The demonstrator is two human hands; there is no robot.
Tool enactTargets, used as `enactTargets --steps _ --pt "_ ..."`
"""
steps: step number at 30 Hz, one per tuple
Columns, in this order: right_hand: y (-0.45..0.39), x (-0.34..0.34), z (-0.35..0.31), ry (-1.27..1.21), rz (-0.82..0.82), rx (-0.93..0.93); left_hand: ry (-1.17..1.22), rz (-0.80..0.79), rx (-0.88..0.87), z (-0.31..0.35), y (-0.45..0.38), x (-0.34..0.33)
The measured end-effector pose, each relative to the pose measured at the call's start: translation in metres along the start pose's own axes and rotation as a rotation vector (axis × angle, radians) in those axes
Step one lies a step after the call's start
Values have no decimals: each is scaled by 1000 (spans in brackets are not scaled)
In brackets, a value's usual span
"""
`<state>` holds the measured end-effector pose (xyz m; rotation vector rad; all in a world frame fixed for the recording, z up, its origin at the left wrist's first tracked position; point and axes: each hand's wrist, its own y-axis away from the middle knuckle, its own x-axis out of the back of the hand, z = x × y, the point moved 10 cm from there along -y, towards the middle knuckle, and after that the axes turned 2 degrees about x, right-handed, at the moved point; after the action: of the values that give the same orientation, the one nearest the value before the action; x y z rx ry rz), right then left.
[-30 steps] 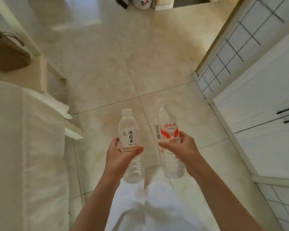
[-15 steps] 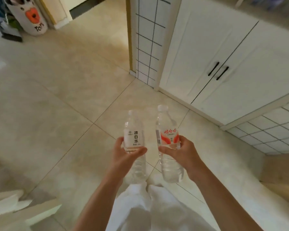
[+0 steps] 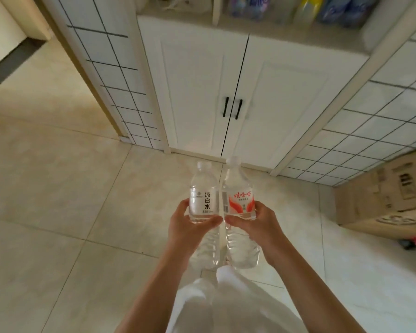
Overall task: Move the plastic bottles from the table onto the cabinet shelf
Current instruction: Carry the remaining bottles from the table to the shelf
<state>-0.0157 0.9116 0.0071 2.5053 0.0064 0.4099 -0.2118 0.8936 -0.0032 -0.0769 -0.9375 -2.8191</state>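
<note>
Low centre of head view, over beige tiled floor (image 3: 58, 200): both bare forearms extended forward, wrists roughly level, hands side by side and nearly touching at the thumbs. Left hand (image 3: 190, 227) curled round clear plastic bottle with white label and black characters (image 3: 203, 203), thumb across the front just under the label, fingers wrapped behind. Right hand (image 3: 257, 224) curled round clear plastic bottle with red-and-white label (image 3: 240, 200), thumb across the front below the label, fingertips showing at the label's right edge. Both bottles upright, white caps up, held at mid-body; upper halves above the hands, ribbed lower halves below the hands and partly covered by thumbs and palms. Bottles just beside each other, possibly touching at the shoulders; cannot tell for sure. Both in the air, in front of white two-door cabinet with black bar handles (image 3: 202, 92), well short of it. Open shelf above the cabinet doors (image 3: 178, 14) cut off by top edge; coloured packages (image 3: 322, 8) on it blurred, not identifiable. Brown cardboard box (image 3: 382, 193) on the floor at right, cut off by frame edge, print unreadable. White trousers (image 3: 226, 304) below the bottles; elbows out of frame.
</note>
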Motion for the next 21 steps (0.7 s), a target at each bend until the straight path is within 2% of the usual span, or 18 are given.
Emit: enactTargets --steps 9,17,21 --pt "-95 99 -60 -10 7 65 36 3 -45 94 -66 -99" --pt "-160 146 -91 -68 55 35 -1 36 -39 141 -128 -129" --pt "-201 163 -113 -99 112 31 -19 3 -22 168 -176 -146"
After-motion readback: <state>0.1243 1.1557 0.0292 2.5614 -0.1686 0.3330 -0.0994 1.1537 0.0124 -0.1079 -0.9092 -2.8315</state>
